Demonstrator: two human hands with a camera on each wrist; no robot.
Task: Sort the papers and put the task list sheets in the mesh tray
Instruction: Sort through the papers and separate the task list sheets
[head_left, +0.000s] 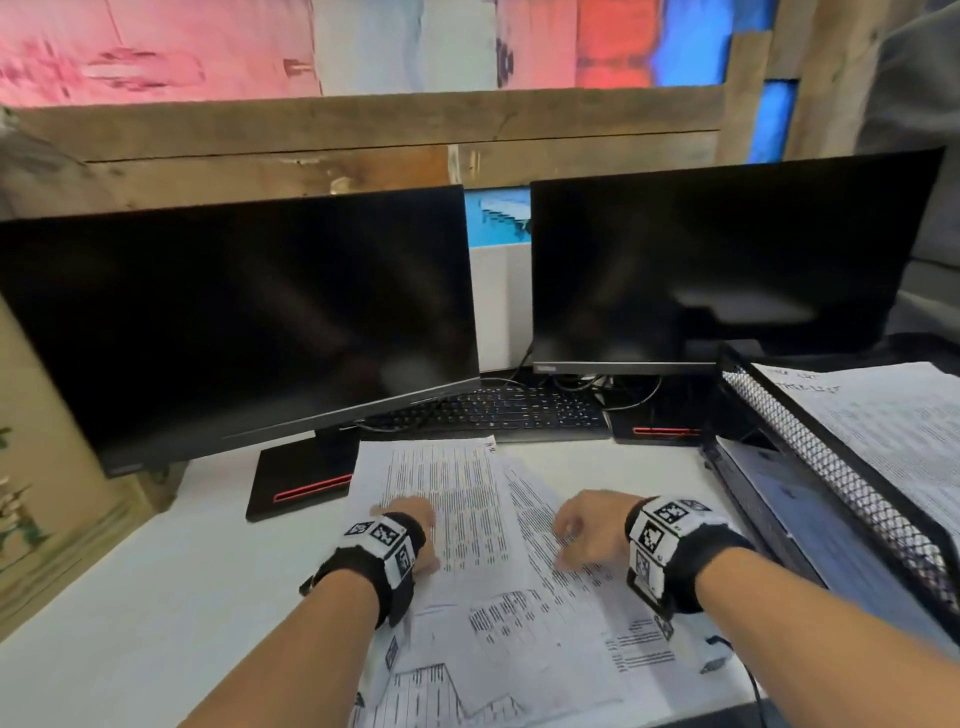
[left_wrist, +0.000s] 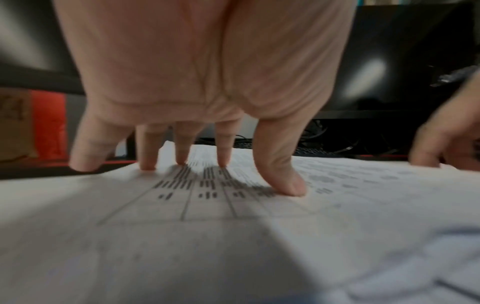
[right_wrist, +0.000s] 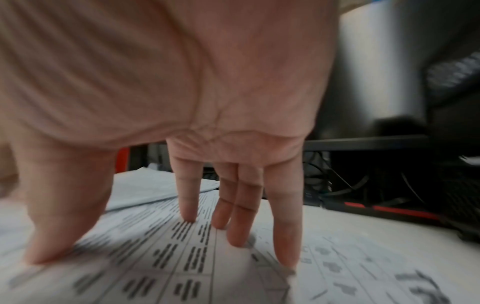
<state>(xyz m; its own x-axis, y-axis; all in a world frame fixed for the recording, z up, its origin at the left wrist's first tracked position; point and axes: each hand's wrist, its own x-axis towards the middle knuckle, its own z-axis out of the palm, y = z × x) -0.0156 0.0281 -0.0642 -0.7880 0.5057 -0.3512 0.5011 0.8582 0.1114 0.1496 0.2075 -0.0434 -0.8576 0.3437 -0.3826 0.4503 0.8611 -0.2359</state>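
Note:
Several printed sheets (head_left: 483, 525) lie spread and overlapping on the white desk in front of me. My left hand (head_left: 415, 535) presses its straight fingertips (left_wrist: 291, 185) down on a sheet with table print (left_wrist: 207, 191). My right hand (head_left: 582, 535) rests on the neighbouring sheet (right_wrist: 182, 257), its fingertips (right_wrist: 285, 253) touching the paper. Neither hand pinches a sheet. At the right stands the black mesh tray (head_left: 831, 467), raised on its frame, with a handwritten-headed task list sheet (head_left: 883, 431) lying in it.
Two dark monitors (head_left: 234, 322) (head_left: 717, 260) stand behind the papers, with a black keyboard (head_left: 493, 410) between their stands. A dark laptop or lower tray level (head_left: 810, 535) sits under the mesh tray. The white desk (head_left: 156, 597) extends to the left.

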